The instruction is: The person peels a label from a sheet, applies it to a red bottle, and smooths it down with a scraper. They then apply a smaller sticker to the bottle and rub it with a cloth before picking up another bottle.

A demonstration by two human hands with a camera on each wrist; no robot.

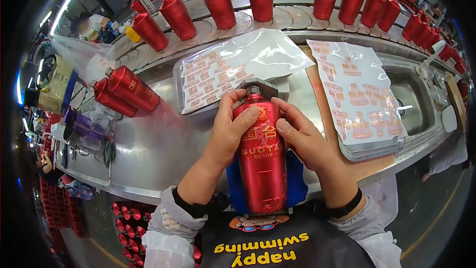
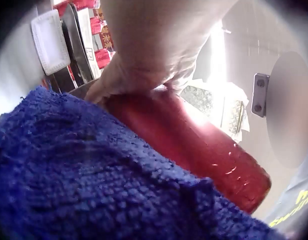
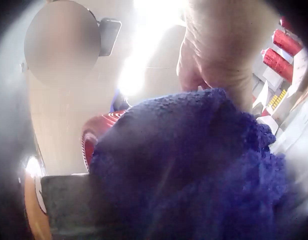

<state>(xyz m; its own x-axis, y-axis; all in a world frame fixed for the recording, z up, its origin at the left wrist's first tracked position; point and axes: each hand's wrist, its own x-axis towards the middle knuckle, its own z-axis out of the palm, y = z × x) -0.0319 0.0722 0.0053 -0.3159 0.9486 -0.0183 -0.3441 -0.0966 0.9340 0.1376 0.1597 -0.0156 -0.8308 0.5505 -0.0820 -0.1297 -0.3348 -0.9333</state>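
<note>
A red bottle with gold lettering lies between both hands, its neck pointing away from the body and resting at a dark holder. The left hand grips its shoulder from the left, thumb on top. On the right side the right hand holds the same shoulder, thumb on the front and fingers curled near the neck. Beneath the bottle is a blue cloth, which fills much of the left wrist view and the right wrist view. The bottle's body also shows beyond the cloth in the left wrist view.
Two red bottles stand at the left. Trays with printed sticker sheets lie behind and to the right. A conveyor carrying several red bottles curves across the back. A sink is at the right.
</note>
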